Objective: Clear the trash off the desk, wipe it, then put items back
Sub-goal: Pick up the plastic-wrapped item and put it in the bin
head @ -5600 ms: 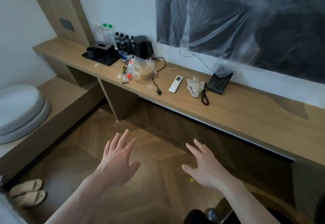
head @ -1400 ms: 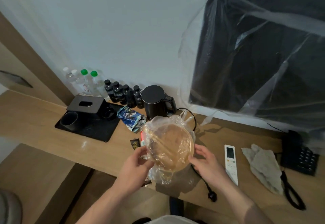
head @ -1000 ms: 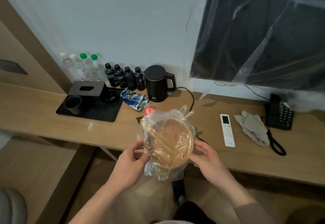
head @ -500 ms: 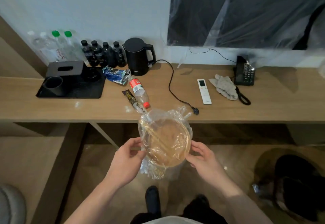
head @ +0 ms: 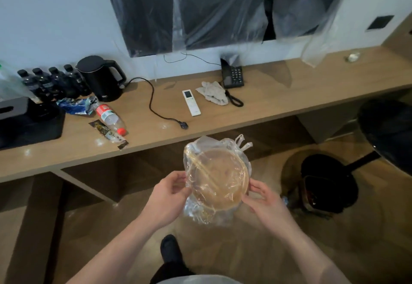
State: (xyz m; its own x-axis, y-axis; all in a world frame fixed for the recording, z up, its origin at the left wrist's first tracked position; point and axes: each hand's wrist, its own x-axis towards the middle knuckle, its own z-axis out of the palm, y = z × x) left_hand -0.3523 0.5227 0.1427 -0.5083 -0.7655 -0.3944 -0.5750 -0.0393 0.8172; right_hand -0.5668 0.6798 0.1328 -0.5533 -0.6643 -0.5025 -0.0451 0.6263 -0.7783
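Both hands hold a round brown takeaway bowl wrapped in a crinkled clear plastic bag (head: 217, 178) out in the air, clear of the long wooden desk (head: 278, 103) and above the wood floor. The left hand (head: 166, 197) has its grip curled round the bag's left edge; the right hand (head: 265, 199) has fingertips pinching the right rim through the film. A black bin lined with a dark bag (head: 327, 183) stands on the floor just to the right, probably where this goes.

The risks, as I judge them — the film is slippery and loose, so the bowl could slide inside the bag and tip if one grip eases first. The bowl is tilted toward the camera; any leftover liquid could run out of the bag's open handles onto the floor. A drop from this height may also miss the bin's mouth.

Trash remains on the desk: a clear plastic bottle with a red cap (head: 110, 117), a dark snack wrapper (head: 109, 134) and a crumpled blue packet (head: 74, 106). The grey cloth (head: 213, 93) lies beside the black telephone (head: 233, 76).
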